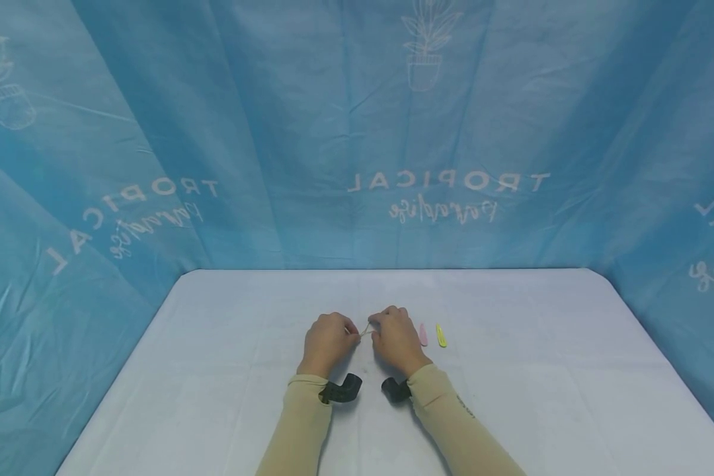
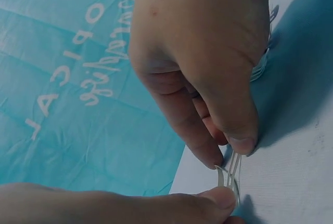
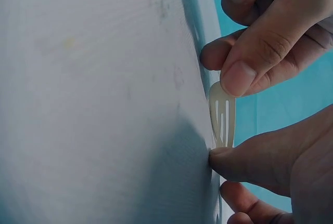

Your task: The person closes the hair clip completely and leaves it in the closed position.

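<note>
A cream snap hair clip (image 3: 222, 115) is held between both hands over the white table. My left hand (image 1: 330, 338) pinches its rounded end between thumb and forefinger. At the clip's other end, my right hand (image 1: 396, 336) has curled fingers, with the thumb on the slotted part and the forefinger tip at a thin strip. In the left wrist view that strip stands bent apart from the clip's slotted part. Right of the right hand lie a pink hair clip (image 1: 423, 334) and a yellow hair clip (image 1: 441, 336).
A white cloth covers the table (image 1: 214, 370). Blue curtains (image 1: 309, 165) with printed lettering hang behind the far edge and along both sides. Black wrist devices (image 1: 344, 389) sit at both cuffs. In the left wrist view, a whitish looped thing (image 2: 258, 69) shows partly behind the right hand.
</note>
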### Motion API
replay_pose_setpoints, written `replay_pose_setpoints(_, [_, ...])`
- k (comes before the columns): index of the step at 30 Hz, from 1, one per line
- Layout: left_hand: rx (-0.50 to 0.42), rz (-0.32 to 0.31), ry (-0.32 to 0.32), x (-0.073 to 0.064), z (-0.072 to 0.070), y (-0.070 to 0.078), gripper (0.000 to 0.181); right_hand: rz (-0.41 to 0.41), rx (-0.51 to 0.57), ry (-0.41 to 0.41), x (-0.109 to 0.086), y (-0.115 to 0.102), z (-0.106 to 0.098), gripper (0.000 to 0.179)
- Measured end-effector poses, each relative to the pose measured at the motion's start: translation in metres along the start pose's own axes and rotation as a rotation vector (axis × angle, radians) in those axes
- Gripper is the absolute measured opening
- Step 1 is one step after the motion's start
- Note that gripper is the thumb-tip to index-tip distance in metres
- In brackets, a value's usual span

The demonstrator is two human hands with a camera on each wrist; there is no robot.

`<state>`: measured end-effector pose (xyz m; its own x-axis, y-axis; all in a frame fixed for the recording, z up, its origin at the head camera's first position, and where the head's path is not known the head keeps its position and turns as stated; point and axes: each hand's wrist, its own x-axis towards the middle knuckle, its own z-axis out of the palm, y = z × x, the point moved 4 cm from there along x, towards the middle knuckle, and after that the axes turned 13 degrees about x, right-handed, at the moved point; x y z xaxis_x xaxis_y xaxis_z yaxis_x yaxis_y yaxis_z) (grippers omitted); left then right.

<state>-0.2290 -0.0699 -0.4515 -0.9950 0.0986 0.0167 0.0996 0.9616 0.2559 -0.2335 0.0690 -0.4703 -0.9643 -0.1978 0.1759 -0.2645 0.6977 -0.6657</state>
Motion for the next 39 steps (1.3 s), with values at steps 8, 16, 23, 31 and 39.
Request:
replay_pose_setpoints(8, [0.002,0.010,-0.019,0.0005,0.0029,-0.0005,0.006,-0.002,-0.007,-0.002,-0.0013,-0.0014,-0.0006,0.026])
replay_pose_setpoints(16, [0.020,0.022,-0.018,0.0004,0.0031,0.0001,0.005,-0.001,0.000,-0.009,-0.0015,-0.0020,-0.0005,0.026])
replay_pose_setpoints(23, [0.023,0.025,-0.009,0.0001,0.0034,0.0003,0.005,0.001,0.018,-0.009,-0.0017,-0.0013,0.0003,0.027])
replay_pose_setpoints(31, [0.006,0.054,-0.023,-0.0009,0.0035,0.0025,0.006,-0.007,0.050,-0.004,-0.0003,0.0006,-0.0005,0.024])
replay_pose_setpoints(39, [0.005,0.073,-0.032,-0.0016,0.0035,0.0026,0.007,-0.009,0.048,-0.022,0.0003,0.0024,0.0001,0.022])
